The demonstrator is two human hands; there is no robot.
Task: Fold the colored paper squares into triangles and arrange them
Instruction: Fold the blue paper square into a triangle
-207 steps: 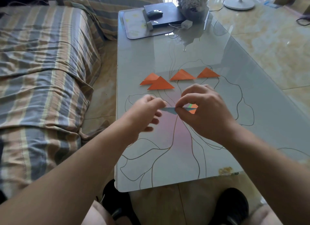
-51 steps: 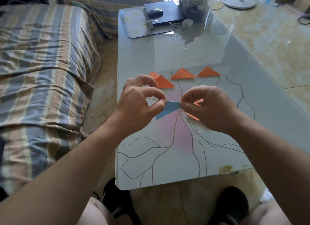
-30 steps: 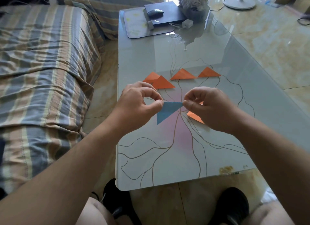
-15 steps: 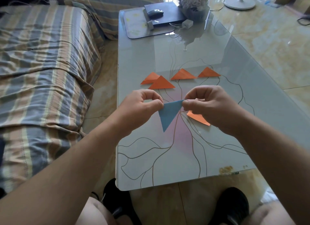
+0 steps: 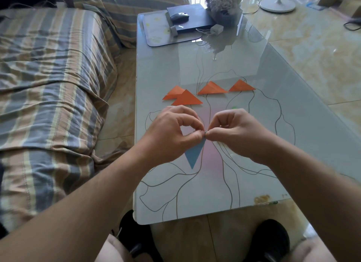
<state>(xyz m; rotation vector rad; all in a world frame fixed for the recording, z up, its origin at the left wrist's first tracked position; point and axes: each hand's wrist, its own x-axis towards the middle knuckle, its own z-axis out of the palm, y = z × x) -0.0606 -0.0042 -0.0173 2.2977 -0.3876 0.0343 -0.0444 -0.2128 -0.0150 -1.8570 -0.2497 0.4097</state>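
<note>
Glass table [image 5: 244,66], striped sofa [image 5: 48,76] beside, both hands pinching blue paper triangle [image 5: 194,154]

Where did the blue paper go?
The blue paper is in the middle of the view, pinched at its top by the left hand and the right hand, its point hanging down over the table.

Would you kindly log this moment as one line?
hands: left, right pinch blue paper | table: four orange triangles

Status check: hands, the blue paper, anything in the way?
Left hand and right hand both pinch blue triangle, point down. Four orange triangles laid beyond. Nothing blocking.
</note>
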